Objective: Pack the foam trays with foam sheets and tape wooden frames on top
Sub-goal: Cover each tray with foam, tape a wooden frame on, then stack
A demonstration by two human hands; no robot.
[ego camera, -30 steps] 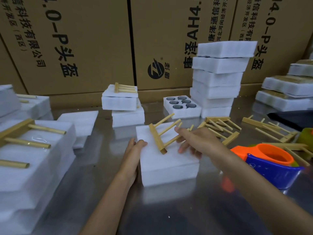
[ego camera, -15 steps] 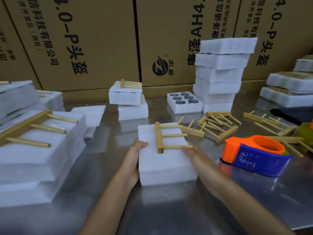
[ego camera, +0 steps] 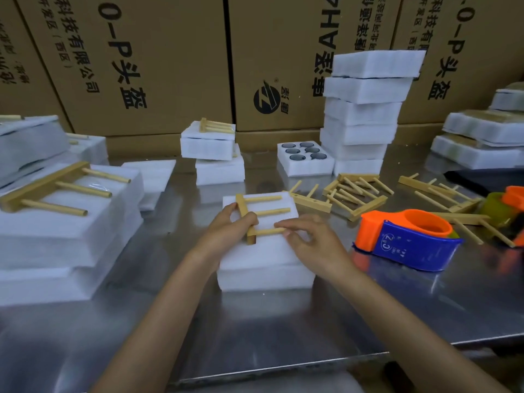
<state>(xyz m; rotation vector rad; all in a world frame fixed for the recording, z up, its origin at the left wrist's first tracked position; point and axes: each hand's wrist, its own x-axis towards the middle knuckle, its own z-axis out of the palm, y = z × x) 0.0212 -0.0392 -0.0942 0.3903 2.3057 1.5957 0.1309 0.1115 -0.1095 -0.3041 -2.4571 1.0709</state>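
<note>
A white foam tray (ego camera: pixel 263 265), covered by a foam sheet, sits on the steel table in front of me. On its top lies a wooden frame (ego camera: pixel 256 214) with one bar and three pegs pointing right. My left hand (ego camera: pixel 226 231) grips the frame's bar from the left. My right hand (ego camera: pixel 309 239) pinches the tip of the nearest peg. An orange and blue tape dispenser (ego camera: pixel 408 239) stands to the right, untouched.
Loose wooden frames (ego camera: pixel 354 194) lie behind the dispenser. An open foam tray (ego camera: pixel 304 158) with round holes sits beside a tall stack of foam trays (ego camera: pixel 365 109). Packed trays with frames are piled at left (ego camera: pixel 62 217) and centre back (ego camera: pixel 209 143). Cardboard boxes form the back wall.
The frame was laid flat on the foam tray. My left hand moved from the tray's side onto the frame's bar. My right hand came up onto the nearest peg.
</note>
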